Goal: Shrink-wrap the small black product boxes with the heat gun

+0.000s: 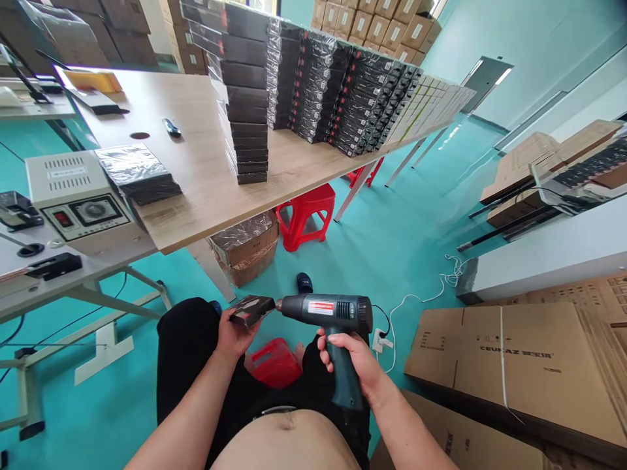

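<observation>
My right hand [350,356] is wrapped round the handle of a dark green heat gun [326,310], low in the middle of the head view. Its nozzle points left, at the edge of a small black box [252,309]. That box lies in my left hand [235,336], tilted, with my fingers under and around its near side. Nozzle and box edge look very close; I cannot tell whether they touch. A shine on the box suggests clear film. The underside of the box is hidden by my fingers.
A wooden table [196,189] ahead bears tall stacks of black boxes [247,98] and a short wrapped stack [140,173]. A beige control unit [81,196] stands left. Red stool [308,212] and carton [249,248] are below. Cartons [490,359] fill the right; a white cable [406,300] crosses the floor.
</observation>
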`<control>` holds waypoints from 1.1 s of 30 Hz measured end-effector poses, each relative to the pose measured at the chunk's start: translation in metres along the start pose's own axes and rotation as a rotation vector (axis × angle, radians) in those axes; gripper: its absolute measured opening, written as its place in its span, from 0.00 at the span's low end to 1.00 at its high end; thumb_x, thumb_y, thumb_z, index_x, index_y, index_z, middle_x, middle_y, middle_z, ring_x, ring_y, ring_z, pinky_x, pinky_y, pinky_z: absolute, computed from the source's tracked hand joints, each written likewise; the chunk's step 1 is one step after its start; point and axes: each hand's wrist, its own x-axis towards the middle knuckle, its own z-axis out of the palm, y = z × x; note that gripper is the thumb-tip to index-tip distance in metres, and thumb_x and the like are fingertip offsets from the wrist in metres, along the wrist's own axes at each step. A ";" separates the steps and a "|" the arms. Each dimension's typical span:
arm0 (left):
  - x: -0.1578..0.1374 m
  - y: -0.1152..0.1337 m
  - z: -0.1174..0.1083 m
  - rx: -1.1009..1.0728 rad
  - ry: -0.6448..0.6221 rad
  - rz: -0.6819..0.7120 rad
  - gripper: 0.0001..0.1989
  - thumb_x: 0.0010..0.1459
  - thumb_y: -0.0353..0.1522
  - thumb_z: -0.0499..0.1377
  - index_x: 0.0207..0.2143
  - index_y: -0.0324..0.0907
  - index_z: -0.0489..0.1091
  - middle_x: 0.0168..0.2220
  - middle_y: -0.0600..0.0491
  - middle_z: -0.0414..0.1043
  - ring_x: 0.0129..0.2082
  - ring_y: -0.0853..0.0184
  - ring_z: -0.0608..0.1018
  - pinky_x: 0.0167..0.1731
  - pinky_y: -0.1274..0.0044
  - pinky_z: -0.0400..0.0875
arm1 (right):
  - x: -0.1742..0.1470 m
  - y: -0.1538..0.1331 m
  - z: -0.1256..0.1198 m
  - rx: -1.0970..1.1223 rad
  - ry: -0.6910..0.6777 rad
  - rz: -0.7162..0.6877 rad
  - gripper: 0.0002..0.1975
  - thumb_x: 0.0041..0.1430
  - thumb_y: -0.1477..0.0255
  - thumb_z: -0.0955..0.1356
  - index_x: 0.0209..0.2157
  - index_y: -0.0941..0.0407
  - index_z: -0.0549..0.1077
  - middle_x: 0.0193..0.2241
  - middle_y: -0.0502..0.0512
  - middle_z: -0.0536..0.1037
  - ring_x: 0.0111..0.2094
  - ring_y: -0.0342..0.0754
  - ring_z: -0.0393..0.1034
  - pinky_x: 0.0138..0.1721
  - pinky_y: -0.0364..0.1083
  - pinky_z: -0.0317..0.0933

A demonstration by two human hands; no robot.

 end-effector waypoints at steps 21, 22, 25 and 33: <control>-0.001 -0.007 0.009 0.147 0.172 0.087 0.21 0.34 0.25 0.50 0.35 0.37 0.70 0.24 0.49 0.72 0.24 0.59 0.77 0.31 0.64 0.76 | -0.020 0.015 -0.017 -0.040 -0.015 0.040 0.15 0.51 0.69 0.67 0.40 0.61 0.74 0.30 0.57 0.76 0.24 0.44 0.70 0.22 0.41 0.62; -0.002 -0.007 0.010 0.152 0.170 0.087 0.20 0.35 0.25 0.50 0.35 0.38 0.70 0.24 0.50 0.72 0.24 0.60 0.77 0.30 0.65 0.76 | -0.020 0.016 -0.018 -0.043 -0.021 0.040 0.15 0.51 0.69 0.67 0.41 0.61 0.74 0.30 0.57 0.76 0.25 0.44 0.70 0.23 0.41 0.62; -0.001 -0.007 0.010 0.154 0.165 0.092 0.20 0.36 0.25 0.50 0.35 0.39 0.71 0.24 0.51 0.72 0.23 0.61 0.76 0.30 0.66 0.75 | -0.021 0.017 -0.019 -0.061 -0.042 0.034 0.15 0.52 0.69 0.67 0.41 0.61 0.74 0.31 0.57 0.77 0.25 0.44 0.70 0.23 0.42 0.63; 0.001 -0.007 0.004 0.126 0.165 0.136 0.19 0.38 0.26 0.51 0.36 0.39 0.70 0.23 0.51 0.71 0.22 0.61 0.75 0.24 0.71 0.72 | -0.020 0.010 -0.011 -0.148 -0.028 0.031 0.15 0.51 0.69 0.68 0.40 0.61 0.74 0.31 0.57 0.77 0.25 0.44 0.71 0.24 0.42 0.65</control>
